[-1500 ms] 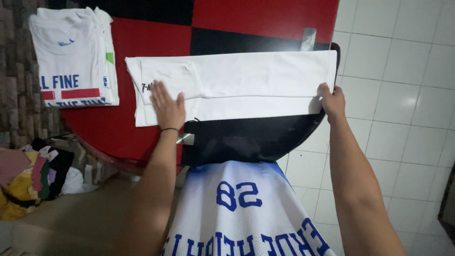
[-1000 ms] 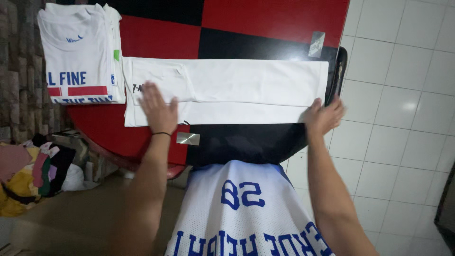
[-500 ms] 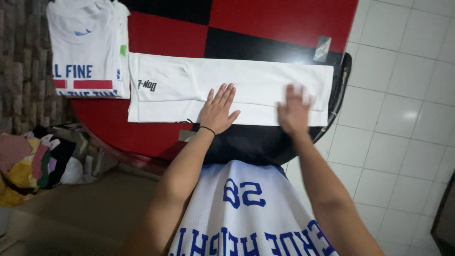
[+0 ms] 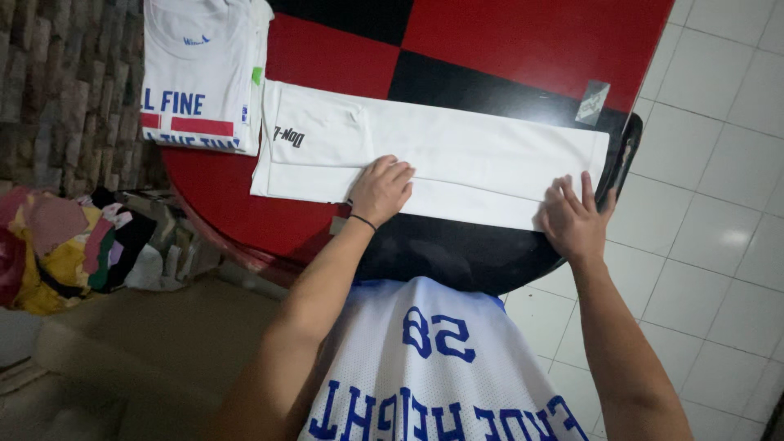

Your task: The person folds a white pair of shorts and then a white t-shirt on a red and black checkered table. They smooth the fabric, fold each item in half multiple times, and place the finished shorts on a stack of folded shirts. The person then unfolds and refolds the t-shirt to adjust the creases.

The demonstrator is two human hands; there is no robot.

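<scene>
Both bare forearms stretched forward and spread apart. Left hand [image 4: 382, 189] palm down, fingers curled under at the knuckles, a thin black band round the wrist [image 4: 362, 220]. Right hand [image 4: 574, 218] well off to the side, palm down, fingers splayed and pointing away from the body.

left hand [image 4: 381, 189] mid white folded garment [image 4: 457, 155] | right hand [image 4: 572, 219] at its end
</scene>
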